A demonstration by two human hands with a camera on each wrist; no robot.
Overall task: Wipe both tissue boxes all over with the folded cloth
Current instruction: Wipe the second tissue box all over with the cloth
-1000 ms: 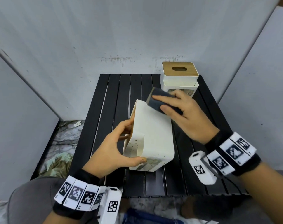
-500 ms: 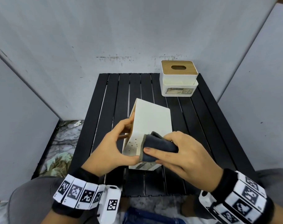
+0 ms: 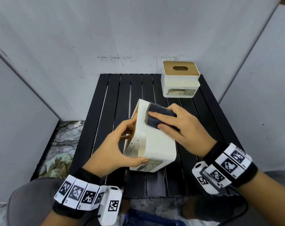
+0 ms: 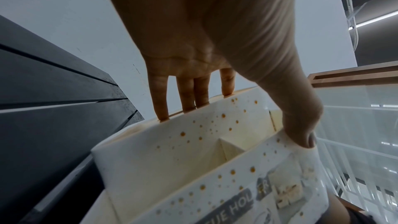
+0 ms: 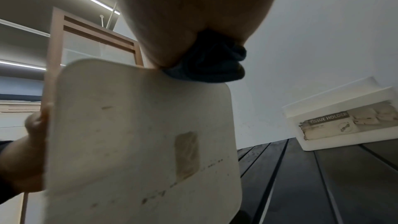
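A white tissue box (image 3: 156,144) lies tipped on its side on the black slatted table (image 3: 115,98), bottom face up. My left hand (image 3: 122,144) grips it, thumb on the near labelled face, fingers (image 4: 187,98) curled over the far edge. The box (image 4: 172,159) carries brown specks. My right hand (image 3: 176,126) holds the folded dark cloth (image 3: 156,117) and presses it on the upper far part of the box. In the right wrist view the cloth (image 5: 211,64) sits on the box's (image 5: 140,134) top edge. The second tissue box (image 3: 180,79), with a wooden lid, stands upright at the back right.
White walls close in the table at the back and on both sides. The second box (image 5: 344,120) shows a TISSUE HOLDER label. Left of the table the floor holds crumpled plastic (image 3: 60,162). My knees lie below the table's near edge.
The right hand slid the cloth from the far end of the box down to its near end, then back up to the far part. The left hand kept its grip.
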